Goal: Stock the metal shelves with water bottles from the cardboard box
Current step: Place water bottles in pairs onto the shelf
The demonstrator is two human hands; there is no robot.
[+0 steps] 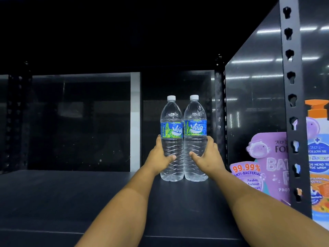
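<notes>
Two clear water bottles with white caps and blue-green labels stand upright side by side, touching, on the black metal shelf [89,196], toward its back right. My left hand [161,157] grips the lower half of the left bottle [171,122], thumb across its front. My right hand [206,157] grips the lower half of the right bottle [195,122] in the same way. Both bottle bases rest on the shelf surface. The cardboard box is out of view.
A black perforated upright post [292,104] and a glossy side panel [254,97] bound the shelf on the right. Beyond the post stand a purple refill pouch [267,166] and an orange-pump wash bottle [318,157]. The shelf board above is dark.
</notes>
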